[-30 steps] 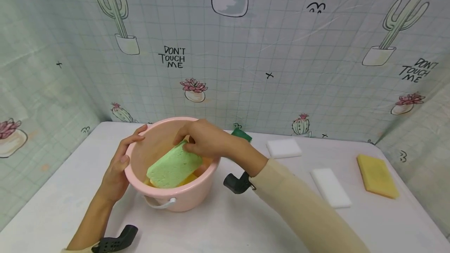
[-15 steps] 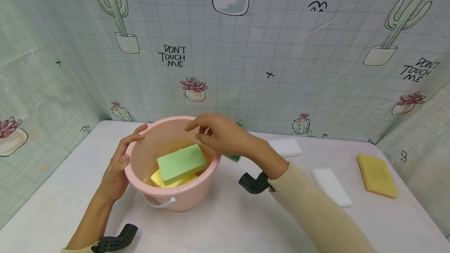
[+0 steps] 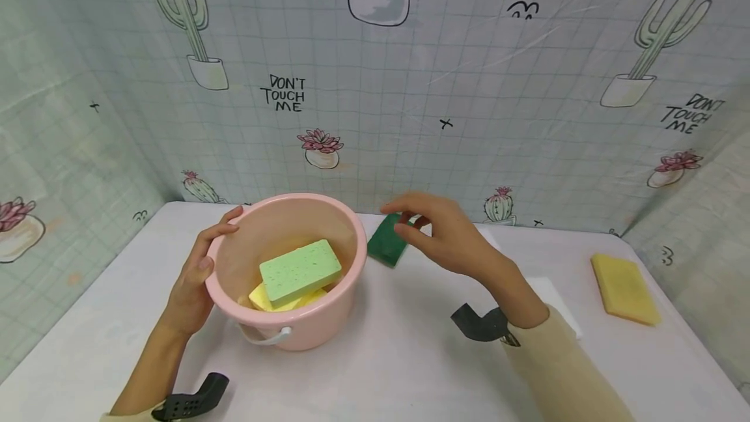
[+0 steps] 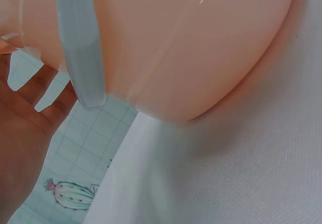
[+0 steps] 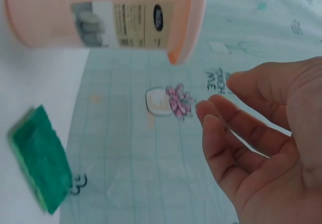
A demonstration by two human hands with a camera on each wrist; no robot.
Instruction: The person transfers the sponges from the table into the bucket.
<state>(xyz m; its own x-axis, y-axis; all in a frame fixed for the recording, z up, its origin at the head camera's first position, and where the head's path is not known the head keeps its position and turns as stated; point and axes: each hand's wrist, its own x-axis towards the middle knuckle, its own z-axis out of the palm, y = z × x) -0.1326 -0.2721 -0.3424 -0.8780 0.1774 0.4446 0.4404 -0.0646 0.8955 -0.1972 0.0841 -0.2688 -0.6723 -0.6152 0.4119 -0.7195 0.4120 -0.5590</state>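
A pink bucket [image 3: 305,327] with a pale handle stands on the table, tilted toward me. My left hand [image 3: 193,285] holds its left rim, with bent fingers over the edge and the thumb against the outside. Inside lies a light green sponge [image 3: 301,272] on top of yellow sponge [image 3: 260,297]. To the bucket's right my right hand [image 3: 451,233] hovers with nothing in it, fingers loosely bent and thumb apart. Below and behind its fingertips a dark green scouring pad [image 3: 387,243] lies on the table; in the right wrist view the pad [image 5: 43,161] sits apart from the fingers.
A yellow sponge [image 3: 625,288] lies at the right end of the white table [image 3: 398,357]. One white sponge [image 3: 553,301] is partly covered by my right forearm; another, farther back, is mostly hidden. A cactus-print curtain [image 3: 375,83] closes off the back and sides.
My right hand has let go of the light green sponge in the bucket, risen out and moved right toward the dark green pad. My left hand stays on the bucket rim.
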